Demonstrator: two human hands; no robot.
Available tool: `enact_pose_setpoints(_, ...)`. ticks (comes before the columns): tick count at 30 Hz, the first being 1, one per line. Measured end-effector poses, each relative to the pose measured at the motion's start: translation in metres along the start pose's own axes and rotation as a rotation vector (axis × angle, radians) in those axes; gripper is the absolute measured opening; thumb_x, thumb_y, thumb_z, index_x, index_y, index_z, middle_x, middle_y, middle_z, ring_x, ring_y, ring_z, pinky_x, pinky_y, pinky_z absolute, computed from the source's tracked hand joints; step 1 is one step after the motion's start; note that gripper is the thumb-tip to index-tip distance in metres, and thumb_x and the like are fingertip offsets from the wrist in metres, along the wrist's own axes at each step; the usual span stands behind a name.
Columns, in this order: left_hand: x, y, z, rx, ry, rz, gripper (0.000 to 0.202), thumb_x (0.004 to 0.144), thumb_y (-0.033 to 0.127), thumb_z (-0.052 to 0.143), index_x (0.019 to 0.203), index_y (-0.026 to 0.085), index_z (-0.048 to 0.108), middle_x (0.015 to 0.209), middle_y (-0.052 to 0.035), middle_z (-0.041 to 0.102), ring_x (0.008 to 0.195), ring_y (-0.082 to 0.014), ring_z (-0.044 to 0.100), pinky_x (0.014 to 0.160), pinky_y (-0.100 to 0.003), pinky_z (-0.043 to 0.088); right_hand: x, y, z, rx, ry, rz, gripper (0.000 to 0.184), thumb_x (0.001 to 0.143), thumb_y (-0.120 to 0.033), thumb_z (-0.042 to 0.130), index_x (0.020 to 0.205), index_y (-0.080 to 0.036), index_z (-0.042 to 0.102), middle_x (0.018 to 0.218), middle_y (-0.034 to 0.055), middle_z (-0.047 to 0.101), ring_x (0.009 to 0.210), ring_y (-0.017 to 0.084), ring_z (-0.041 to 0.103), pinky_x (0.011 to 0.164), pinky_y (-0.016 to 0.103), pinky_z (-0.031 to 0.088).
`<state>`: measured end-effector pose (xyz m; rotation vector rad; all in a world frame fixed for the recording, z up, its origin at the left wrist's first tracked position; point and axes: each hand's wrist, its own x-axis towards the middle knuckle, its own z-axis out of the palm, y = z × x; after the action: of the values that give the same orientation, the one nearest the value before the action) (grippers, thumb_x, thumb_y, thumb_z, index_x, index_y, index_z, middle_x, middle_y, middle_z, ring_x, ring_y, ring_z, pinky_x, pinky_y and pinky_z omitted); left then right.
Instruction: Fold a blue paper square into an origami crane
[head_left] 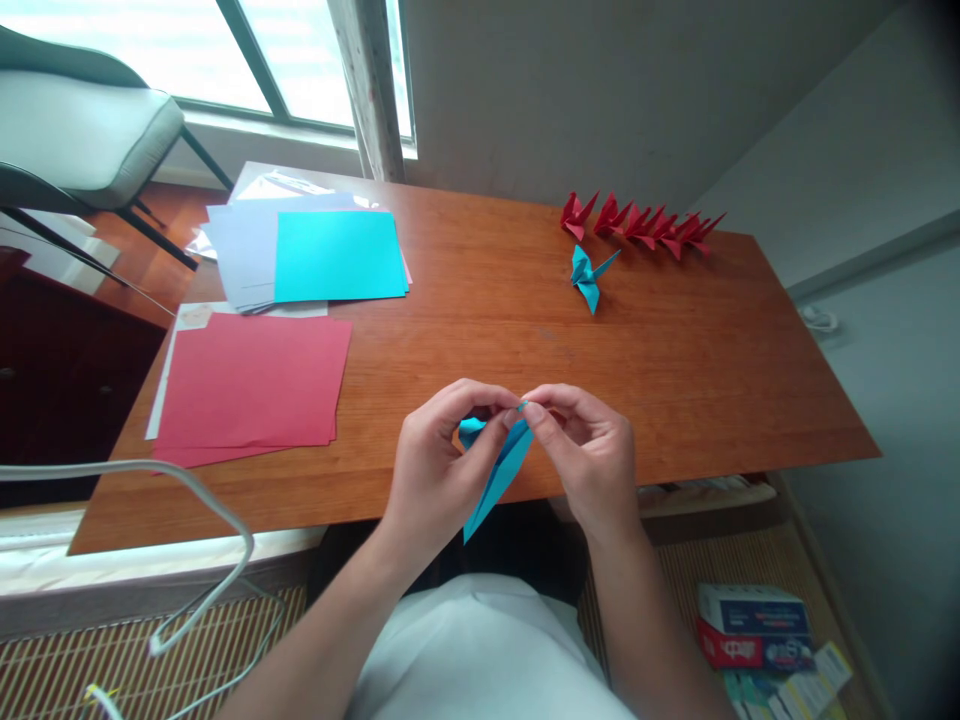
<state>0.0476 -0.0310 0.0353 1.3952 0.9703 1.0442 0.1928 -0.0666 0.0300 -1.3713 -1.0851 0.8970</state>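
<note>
Between my hands is a partly folded blue origami paper [501, 478], held just above the table's near edge. My left hand [448, 445] pinches it near its top, thumb and index finger together. My right hand [586, 440] also pinches a small tip of the same paper, its fingertips meeting those of the left. One long point of the paper hangs down to the left, and another part shows inside the left hand's curl. The fingers cover the spot where both hands grip. Farther off on the table stands a finished blue paper crane [589, 280].
Several red paper cranes [645, 226] stand in a row at the back right of the wooden table [465, 270]. On the left lie red sheets [255, 385], blue sheets [341, 255] and pale sheets [244, 250]. A white cable [217, 505] loops at the near left. Boxes [754, 628] sit low right.
</note>
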Motion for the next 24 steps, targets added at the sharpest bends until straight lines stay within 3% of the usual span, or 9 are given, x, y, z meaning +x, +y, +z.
enact_pose_setpoints(4,-0.0003,-0.0019,-0.0003,0.027,0.048,0.031,0.007,0.090,0.023,0.070,0.095,0.020,0.067,0.090,-0.0029,0.071,0.083,-0.0157,0.067,0.076,-0.027,0.053,0.0008,-0.0056,-0.0016,-0.049,-0.050,0.033,0.009,0.091,-0.031,0.068,0.092,-0.023,0.073,0.092,0.0024,0.074,0.085,0.018,0.070,0.076,0.030,0.056)
enact_pose_setpoints(14,-0.0014,-0.0007,0.0010,0.135,0.012,0.074,0.003,0.093,0.022,0.066,0.094,0.019,0.066,0.089,-0.0025,0.070,0.082,-0.0142,0.067,0.077,-0.026,0.053,0.0026,0.0019,0.0019,-0.117,0.005,-0.123,0.011,0.091,-0.025,0.065,0.080,-0.024,0.069,0.079,0.0003,0.065,0.077,0.017,0.060,0.072,0.032,0.049)
enact_pose_setpoints(18,-0.0004,-0.0024,-0.0001,0.148,0.029,0.078,0.004,0.092,0.022,0.067,0.094,0.019,0.066,0.088,-0.0019,0.070,0.081,-0.0138,0.067,0.077,-0.026,0.052,0.0020,0.0027,0.0053,-0.056,0.024,-0.090,0.010,0.091,-0.027,0.066,0.082,-0.023,0.069,0.078,-0.0002,0.065,0.075,0.016,0.060,0.072,0.031,0.049)
enact_pose_setpoints(24,0.0012,-0.0039,-0.0022,0.138,0.043,0.070,0.005,0.092,0.024,0.067,0.094,0.019,0.067,0.088,-0.0021,0.071,0.080,-0.0145,0.068,0.077,-0.026,0.053,0.0041,0.0026,0.0049,-0.009,-0.059,-0.048,0.011,0.094,-0.030,0.061,0.089,-0.023,0.069,0.086,0.0009,0.067,0.082,0.017,0.063,0.074,0.030,0.051)
